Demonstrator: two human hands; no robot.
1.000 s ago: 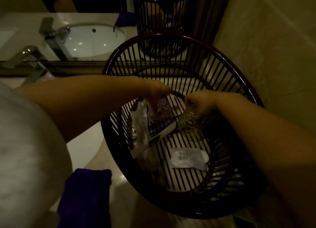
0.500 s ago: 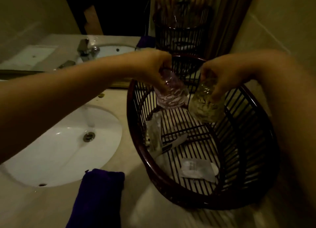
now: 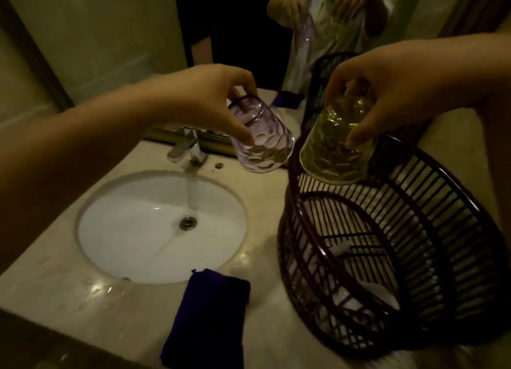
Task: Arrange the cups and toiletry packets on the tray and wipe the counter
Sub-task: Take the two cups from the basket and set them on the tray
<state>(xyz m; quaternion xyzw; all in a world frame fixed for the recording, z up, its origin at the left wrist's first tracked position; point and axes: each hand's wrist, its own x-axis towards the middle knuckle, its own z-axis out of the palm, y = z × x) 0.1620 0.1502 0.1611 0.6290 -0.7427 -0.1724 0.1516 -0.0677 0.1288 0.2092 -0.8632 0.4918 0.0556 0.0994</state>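
Left hand (image 3: 218, 97) gripping dimpled purple glass cup (image 3: 261, 139), right hand (image 3: 387, 92) gripping dimpled yellow-green glass cup (image 3: 336, 147), slatted basket (image 3: 414, 230) below

1. Two glass cups: one purple cup (image 3: 261, 142), one yellow-green cup (image 3: 336, 144).
2. Two hands: left hand (image 3: 215, 97), right hand (image 3: 387, 86), one cup each.
3. One dark slatted basket tray (image 3: 456, 230).
4. White packets (image 3: 341, 248) inside it: perhaps two or three, too dim to count.
5. One purple cloth (image 3: 207, 319).
6. One sink (image 3: 132, 230), one faucet (image 3: 190, 150).
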